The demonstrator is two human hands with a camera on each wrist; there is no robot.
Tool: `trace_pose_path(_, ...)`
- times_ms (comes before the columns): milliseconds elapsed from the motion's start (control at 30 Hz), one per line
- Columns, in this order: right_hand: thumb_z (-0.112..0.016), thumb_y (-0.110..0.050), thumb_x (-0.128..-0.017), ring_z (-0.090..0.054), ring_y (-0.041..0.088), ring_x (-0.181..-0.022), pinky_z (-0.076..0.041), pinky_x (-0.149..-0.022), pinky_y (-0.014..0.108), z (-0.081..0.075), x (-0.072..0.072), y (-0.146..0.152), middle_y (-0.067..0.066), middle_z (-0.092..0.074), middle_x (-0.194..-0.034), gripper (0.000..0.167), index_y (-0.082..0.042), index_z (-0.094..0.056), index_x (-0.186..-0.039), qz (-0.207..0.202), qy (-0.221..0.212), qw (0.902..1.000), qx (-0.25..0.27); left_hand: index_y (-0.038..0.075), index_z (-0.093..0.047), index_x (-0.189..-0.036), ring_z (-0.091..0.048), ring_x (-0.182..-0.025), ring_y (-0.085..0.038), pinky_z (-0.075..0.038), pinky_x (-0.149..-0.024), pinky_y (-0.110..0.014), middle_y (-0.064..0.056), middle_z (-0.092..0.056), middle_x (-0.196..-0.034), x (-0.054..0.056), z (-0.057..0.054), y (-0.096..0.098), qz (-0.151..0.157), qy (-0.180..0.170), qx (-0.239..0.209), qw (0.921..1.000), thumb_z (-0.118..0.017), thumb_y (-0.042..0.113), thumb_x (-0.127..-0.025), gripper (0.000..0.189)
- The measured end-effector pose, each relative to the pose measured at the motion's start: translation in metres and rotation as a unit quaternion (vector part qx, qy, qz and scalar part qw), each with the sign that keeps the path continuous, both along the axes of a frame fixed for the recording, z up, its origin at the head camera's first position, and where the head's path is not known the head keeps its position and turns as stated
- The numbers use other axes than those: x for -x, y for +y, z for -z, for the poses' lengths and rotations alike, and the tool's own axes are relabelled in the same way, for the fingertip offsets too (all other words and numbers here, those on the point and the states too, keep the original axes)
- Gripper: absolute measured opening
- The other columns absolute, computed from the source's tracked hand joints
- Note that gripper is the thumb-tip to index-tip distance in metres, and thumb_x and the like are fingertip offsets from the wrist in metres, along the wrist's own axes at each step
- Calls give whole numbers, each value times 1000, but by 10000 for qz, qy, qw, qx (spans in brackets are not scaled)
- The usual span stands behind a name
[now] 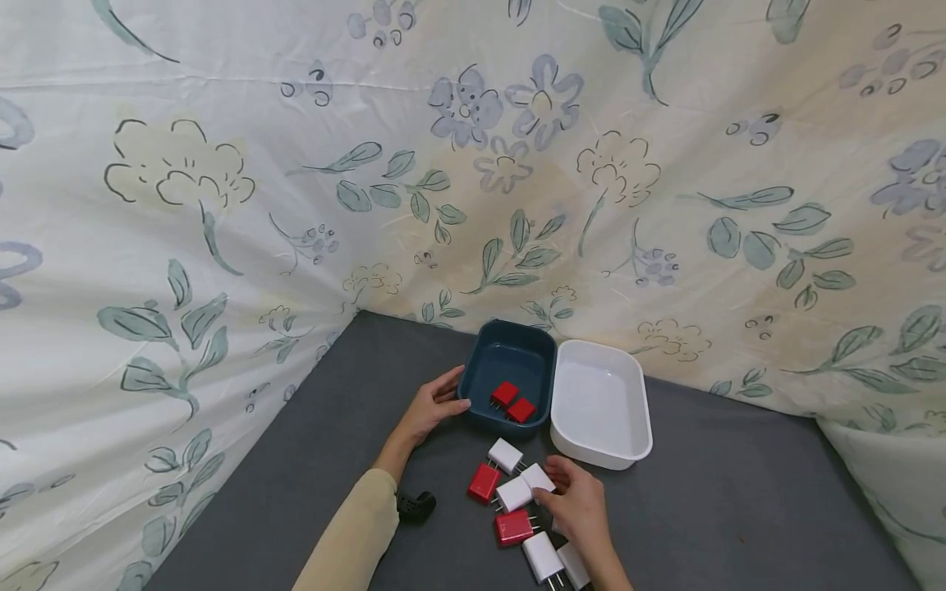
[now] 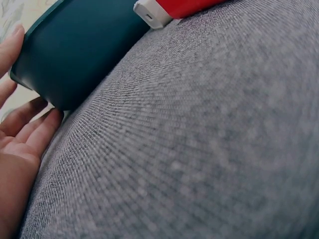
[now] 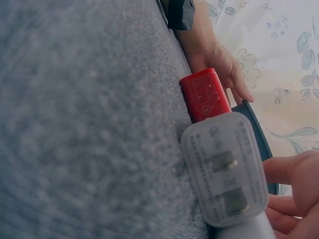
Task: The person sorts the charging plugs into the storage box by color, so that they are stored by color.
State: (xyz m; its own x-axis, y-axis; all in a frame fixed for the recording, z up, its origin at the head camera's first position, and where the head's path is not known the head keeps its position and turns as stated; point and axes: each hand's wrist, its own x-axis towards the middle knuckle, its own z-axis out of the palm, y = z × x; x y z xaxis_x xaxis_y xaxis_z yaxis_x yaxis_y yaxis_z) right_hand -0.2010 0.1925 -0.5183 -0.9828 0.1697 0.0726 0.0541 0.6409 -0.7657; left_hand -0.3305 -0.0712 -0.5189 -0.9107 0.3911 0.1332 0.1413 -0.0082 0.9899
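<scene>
The rim and outer wall of a dark blue bin [image 1: 510, 349] are touched at their left side by the left hand [image 1: 429, 406]; its digits are held apart, laid along the outside rather than wrapped round it. In the left wrist view the fingertips are seen low against the bin's corner. Inside the bin, 2 red chargers [image 1: 521, 410] are contained, set side by side near its front.

The right hand [image 1: 580, 497] is held over the near group of chargers, with thumb and forefinger bent and placed at a white charger [image 1: 537, 478]; whether that charger is pinched or only touched cannot be told. Beside it, 2 more white chargers [image 1: 506, 455] are seen, with 1 red charger [image 1: 484, 483] at their left. Nearer the person, another red charger [image 1: 513, 528] and 2 further white chargers [image 1: 543, 556] are seen, the last partly hidden by the right forearm. Prongs are shown on several of them.

A white bin [image 1: 600, 402] is placed just right of the blue one. Both are stood on a dark grey cloth [image 1: 709, 492], backed by a floral curtain [image 1: 517, 205]. A pale yellow sleeve [image 1: 355, 533] is worn on the left arm.
</scene>
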Motion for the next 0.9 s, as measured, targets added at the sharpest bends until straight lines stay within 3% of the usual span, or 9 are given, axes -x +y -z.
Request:
trace_pose_path(233, -86, -7, -69, -70, 26, -91, -58, -81, 39, -1, 0, 2, 14, -73, -102, 47, 2, -68, -111, 11, -90, 9996, -262, 16, -39, -150, -49, -133, -33, -48, -103, -42, -16, -47, -148, 13, 29, 4, -361, 142, -63, 9992, -72, 17, -89, 69)
trace_pose_path(633, -88, -5, -63, -70, 23, -88, -57, -78, 39, -6, -3, 3, 13, -74, -99, 52, 2, -69, -110, -78, -99, 9967, -804, 17, -40, -150, -50, -131, -34, -50, -100, -38, -18, -47, -147, 14, 30, 5, -366, 177, -110, 9991, -71, 16, -89, 68)
trace_pose_path(900, -88, -5, -63, -70, 22, -86, -57, -77, 39, -6, -3, 4, 12, -74, -98, 52, 1, -69, -110, -52, -72, 9961, -880, 17, -40, -150, -50, -131, -34, -50, -100, -36, -18, -47, -148, 14, 29, 4, -352, 201, -109, 9991, -72, 17, -89, 69)
